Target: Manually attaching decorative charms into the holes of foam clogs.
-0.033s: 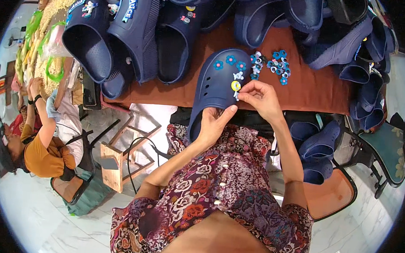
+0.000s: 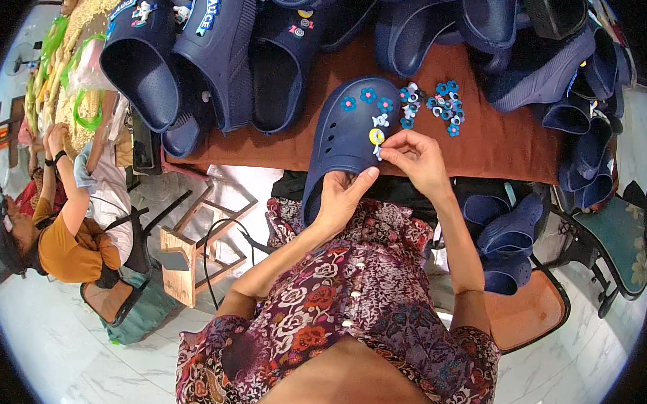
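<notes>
A navy clog [image 2: 341,139] rests at the near edge of the brown-covered table, toe pointing away. Three blue flower charms [image 2: 368,95] sit across its toe, with a small white charm [image 2: 380,121] below them on the right side. My left hand [image 2: 340,200] reaches into the clog's foot opening and grips it, thumb outside, other fingers hidden within. At the clog's right side my right hand [image 2: 415,160] pinches the lower end of a yellow-and-white lollipop-shaped charm [image 2: 376,137]. To the right lie a strip of loose charms [image 2: 410,104] and a cluster of blue flower charms [image 2: 446,106].
Navy clogs [image 2: 144,64] with charms crowd the table's far side and right end. More clogs [image 2: 510,234] are stacked at lower right beside an orange chair seat [image 2: 528,309]. A wooden stool [image 2: 181,271] stands at left, and another person [image 2: 73,240] sits farther left.
</notes>
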`<state>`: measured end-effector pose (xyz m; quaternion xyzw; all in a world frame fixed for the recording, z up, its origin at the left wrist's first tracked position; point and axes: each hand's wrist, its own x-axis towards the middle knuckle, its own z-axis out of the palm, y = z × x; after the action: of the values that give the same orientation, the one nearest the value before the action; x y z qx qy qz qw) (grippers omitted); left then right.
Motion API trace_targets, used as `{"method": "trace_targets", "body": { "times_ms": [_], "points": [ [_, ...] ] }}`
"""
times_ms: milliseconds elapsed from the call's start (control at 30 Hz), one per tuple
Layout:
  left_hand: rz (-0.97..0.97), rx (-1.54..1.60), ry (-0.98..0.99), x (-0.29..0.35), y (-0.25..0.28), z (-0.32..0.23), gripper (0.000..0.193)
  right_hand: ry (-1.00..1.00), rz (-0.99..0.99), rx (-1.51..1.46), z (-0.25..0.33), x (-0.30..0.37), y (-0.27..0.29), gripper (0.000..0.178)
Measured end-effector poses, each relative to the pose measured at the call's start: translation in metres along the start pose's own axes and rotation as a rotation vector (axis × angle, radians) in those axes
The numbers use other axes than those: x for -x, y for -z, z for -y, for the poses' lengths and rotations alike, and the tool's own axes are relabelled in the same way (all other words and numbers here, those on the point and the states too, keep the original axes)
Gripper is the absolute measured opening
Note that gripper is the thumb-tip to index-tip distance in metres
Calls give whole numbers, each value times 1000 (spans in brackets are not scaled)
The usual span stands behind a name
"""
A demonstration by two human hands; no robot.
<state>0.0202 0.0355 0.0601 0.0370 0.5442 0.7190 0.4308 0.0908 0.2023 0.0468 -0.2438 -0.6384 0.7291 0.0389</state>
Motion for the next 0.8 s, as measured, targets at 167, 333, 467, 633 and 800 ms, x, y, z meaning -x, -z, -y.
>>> {"method": "trace_targets", "body": {
  "times_ms": [167, 333, 467, 633, 800],
  "points": [
    [-16, 78, -13, -1, 6, 7, 46, 142, -207, -7, -4, 17, -25, 13],
    [21, 122, 15, 0, 8, 8, 50, 389, -252, 270, -5, 17, -21, 15],
    [5, 130, 26, 0, 9, 8, 49, 485, -235, 403, -1, 15, -19, 15],
    [-11, 218, 11, 0, 8, 10, 37, 382, -256, 265, -6, 20, -26, 17],
    [-74, 317, 29, 0, 14, 15, 27, 273, -433, 161, -28, 28, -9, 16]
  ]
}}
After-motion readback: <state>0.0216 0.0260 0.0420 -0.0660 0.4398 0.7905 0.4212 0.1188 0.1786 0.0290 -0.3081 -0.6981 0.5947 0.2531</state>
